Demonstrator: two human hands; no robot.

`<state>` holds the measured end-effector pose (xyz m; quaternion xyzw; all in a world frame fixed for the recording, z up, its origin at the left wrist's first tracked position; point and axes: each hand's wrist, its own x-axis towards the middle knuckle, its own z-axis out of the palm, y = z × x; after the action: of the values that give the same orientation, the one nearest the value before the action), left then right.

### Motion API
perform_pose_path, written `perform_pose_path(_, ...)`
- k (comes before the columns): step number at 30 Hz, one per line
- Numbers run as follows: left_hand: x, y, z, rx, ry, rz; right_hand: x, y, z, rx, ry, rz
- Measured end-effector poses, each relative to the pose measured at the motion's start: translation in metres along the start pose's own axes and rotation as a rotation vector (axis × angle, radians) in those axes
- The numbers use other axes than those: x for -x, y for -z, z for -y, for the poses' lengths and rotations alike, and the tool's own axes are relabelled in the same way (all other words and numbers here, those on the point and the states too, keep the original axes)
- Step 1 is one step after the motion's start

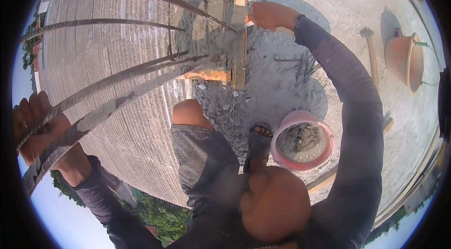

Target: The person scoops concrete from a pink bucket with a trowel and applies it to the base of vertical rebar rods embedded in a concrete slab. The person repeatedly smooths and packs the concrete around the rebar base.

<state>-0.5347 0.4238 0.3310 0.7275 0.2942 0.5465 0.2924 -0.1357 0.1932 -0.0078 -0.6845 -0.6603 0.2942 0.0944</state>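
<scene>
My left hand (40,131) is closed around a ribbed steel rebar (101,84) at the far left, with a second bar running close beside it. At the top, my right hand (272,15) grips a trowel; its grey blade (238,16) rests at the edge of a wooden form (239,61). Wet grey concrete (202,37) lies inside the form, and several rebars rise out of it. The trowel's handle is mostly hidden by my fingers.
A pink bucket (277,148) holding grey mortar stands by my sandalled foot. Corrugated roofing (127,136) spreads out left. A hammer (371,56), an orange bucket (399,58) and thin steel rods (307,68) lie on the right. Rebars cross the upper left.
</scene>
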Motion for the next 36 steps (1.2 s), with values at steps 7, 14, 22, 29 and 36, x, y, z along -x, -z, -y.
perform_pose_path(7,-0.002,0.001,-0.001,0.289,0.068,0.288,-0.003,0.059,0.010,0.100,-0.288,0.194)
perform_pose_path(14,-0.011,0.016,0.009,0.187,0.077,0.081,0.073,0.081,-0.036,0.513,-0.248,-0.211)
perform_pose_path(22,-0.013,0.012,0.003,0.087,0.052,0.058,0.039,0.057,-0.056,0.830,0.058,-0.413)
perform_pose_path(29,-0.004,0.000,-0.002,0.072,0.044,0.054,0.019,0.081,-0.088,0.689,0.128,-0.531)
perform_pose_path(36,0.000,-0.018,-0.009,0.073,0.016,0.180,0.027,0.080,-0.089,0.348,-0.305,-0.312)
